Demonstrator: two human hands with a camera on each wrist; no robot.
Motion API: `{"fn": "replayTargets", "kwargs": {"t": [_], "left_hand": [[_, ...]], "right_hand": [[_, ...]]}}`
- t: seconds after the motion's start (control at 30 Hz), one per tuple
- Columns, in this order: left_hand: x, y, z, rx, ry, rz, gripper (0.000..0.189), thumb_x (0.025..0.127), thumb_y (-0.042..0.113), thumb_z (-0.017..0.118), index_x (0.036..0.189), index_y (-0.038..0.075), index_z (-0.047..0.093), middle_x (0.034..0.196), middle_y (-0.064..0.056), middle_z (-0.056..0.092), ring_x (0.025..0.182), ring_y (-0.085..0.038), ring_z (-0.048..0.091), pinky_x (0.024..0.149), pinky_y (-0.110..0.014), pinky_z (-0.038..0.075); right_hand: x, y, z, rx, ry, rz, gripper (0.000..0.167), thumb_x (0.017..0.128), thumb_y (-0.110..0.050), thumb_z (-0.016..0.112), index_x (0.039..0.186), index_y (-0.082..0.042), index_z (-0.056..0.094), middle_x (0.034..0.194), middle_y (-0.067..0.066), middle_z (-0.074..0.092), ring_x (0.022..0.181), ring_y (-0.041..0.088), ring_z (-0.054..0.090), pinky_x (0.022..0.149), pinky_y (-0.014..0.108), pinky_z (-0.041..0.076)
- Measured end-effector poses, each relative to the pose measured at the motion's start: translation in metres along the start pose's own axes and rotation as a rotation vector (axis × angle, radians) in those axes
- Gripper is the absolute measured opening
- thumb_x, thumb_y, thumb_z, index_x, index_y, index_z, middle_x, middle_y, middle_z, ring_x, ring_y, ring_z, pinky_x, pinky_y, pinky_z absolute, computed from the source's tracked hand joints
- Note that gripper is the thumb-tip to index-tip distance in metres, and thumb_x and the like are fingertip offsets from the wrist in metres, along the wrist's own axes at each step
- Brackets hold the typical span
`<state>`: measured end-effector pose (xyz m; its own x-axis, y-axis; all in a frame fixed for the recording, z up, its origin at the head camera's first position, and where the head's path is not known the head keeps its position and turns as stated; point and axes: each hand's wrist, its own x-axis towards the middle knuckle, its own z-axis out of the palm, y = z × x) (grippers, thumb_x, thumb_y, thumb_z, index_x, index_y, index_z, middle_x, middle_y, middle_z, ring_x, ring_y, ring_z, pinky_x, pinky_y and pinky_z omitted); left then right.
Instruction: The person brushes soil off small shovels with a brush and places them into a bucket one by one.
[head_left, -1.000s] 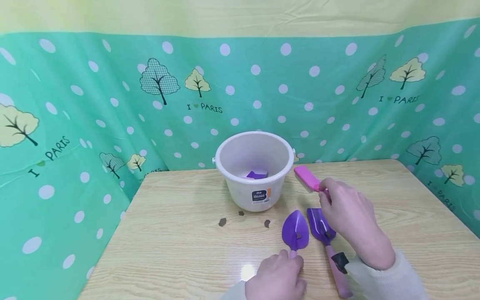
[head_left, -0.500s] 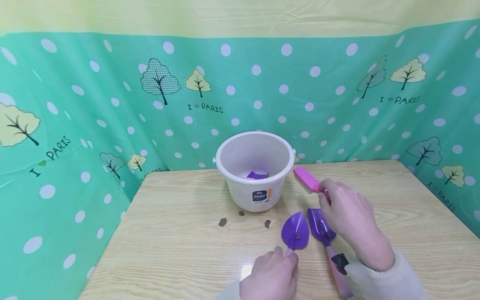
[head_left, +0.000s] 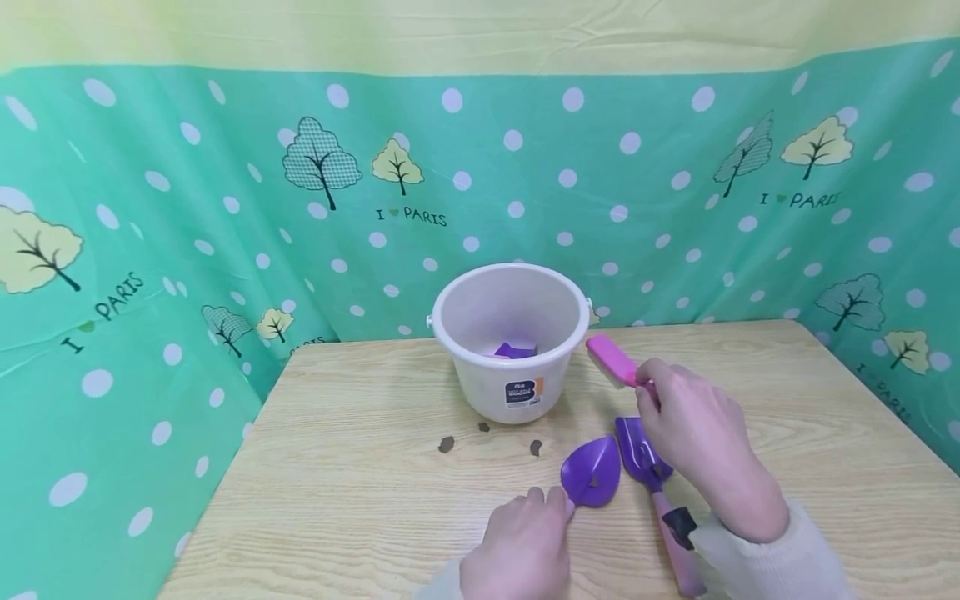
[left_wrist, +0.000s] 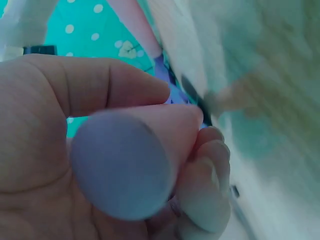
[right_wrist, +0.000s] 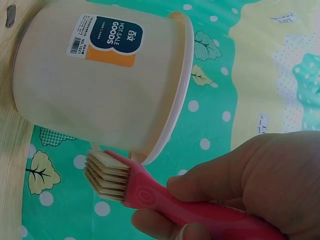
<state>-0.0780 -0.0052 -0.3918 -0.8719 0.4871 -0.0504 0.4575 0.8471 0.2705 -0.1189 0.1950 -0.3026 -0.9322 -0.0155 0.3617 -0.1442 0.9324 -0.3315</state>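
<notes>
My left hand (head_left: 519, 542) grips the pink handle (left_wrist: 165, 130) of a purple trowel (head_left: 588, 471) with a rounded, pointed blade. One small dark flake lies on that blade. In the right wrist view, the fingers of my right hand (right_wrist: 240, 185) hold a pink brush (right_wrist: 150, 192) with pale bristles. The brush is above the table, to the right of a white bucket (head_left: 510, 387). Below my right hand (head_left: 693, 437) lies a second purple shovel (head_left: 637, 450), square-ended, with a dark bit on it; the sleeve overlaps its handle.
Several dark flakes are on the wooden table (head_left: 360, 467), including one flake (head_left: 446, 444) left of the bucket's base and another flake (head_left: 536, 447) near the trowel. A purple piece (head_left: 515, 351) sits inside the bucket. A green dotted curtain (head_left: 517, 200) hangs behind and at the sides.
My left hand has shifted left, swinging the trowel's handle left so its blade now points up and to the right. The right hand and brush stay nearly still.
</notes>
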Motion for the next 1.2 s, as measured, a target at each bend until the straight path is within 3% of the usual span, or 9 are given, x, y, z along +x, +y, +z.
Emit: {"fn": "replayTargets", "kwargs": {"t": [0.1,0.3,0.57,0.87,1.2], "left_hand": [[0.001,-0.005,-0.003,0.017,0.022,0.003,0.011,0.088,0.019,0.061,0.093,0.010,0.059,0.071,-0.001,0.049,0.062,-0.016,0.050,0.052,-0.030,0.040],[0.001,-0.014,-0.011,0.027,0.016,0.015,0.023,0.070,0.009,0.066,0.092,0.007,0.059,0.072,-0.002,0.049,0.061,-0.016,0.048,0.051,-0.029,0.040],[0.001,-0.025,-0.019,-0.007,0.010,0.030,0.022,0.072,0.013,0.065,0.092,0.008,0.056,0.073,0.000,0.046,0.061,-0.014,0.045,0.054,-0.029,0.040],[-0.001,-0.034,-0.025,-0.028,-0.049,0.014,0.026,0.072,0.014,0.065,0.096,0.009,0.056,0.074,0.001,0.046,0.062,-0.014,0.044,0.055,-0.029,0.039],[-0.004,-0.041,-0.029,-0.052,0.010,0.050,0.018,0.074,0.014,0.068,0.088,0.012,0.057,0.070,0.005,0.044,0.059,-0.009,0.041,0.052,-0.025,0.037]], "right_hand": [[0.000,0.000,0.000,0.001,-0.002,-0.003,0.015,0.087,-0.007,0.058,0.101,-0.004,0.064,0.069,0.003,0.054,0.049,0.016,0.042,0.041,0.029,0.032],[-0.001,0.001,0.001,0.003,0.003,-0.009,0.015,0.087,-0.007,0.058,0.100,-0.004,0.064,0.068,0.002,0.052,0.049,0.015,0.041,0.041,0.029,0.031],[-0.001,-0.001,0.002,0.003,0.002,-0.026,0.014,0.087,-0.007,0.060,0.100,-0.004,0.064,0.066,0.002,0.052,0.049,0.014,0.041,0.041,0.029,0.032],[-0.003,-0.002,0.001,0.001,0.001,-0.031,0.014,0.087,-0.007,0.060,0.100,-0.004,0.064,0.067,0.002,0.053,0.048,0.014,0.041,0.042,0.028,0.033],[-0.004,-0.005,-0.001,0.005,-0.018,-0.025,0.015,0.087,-0.008,0.060,0.101,-0.005,0.064,0.070,0.002,0.055,0.049,0.013,0.042,0.041,0.028,0.034]]}}
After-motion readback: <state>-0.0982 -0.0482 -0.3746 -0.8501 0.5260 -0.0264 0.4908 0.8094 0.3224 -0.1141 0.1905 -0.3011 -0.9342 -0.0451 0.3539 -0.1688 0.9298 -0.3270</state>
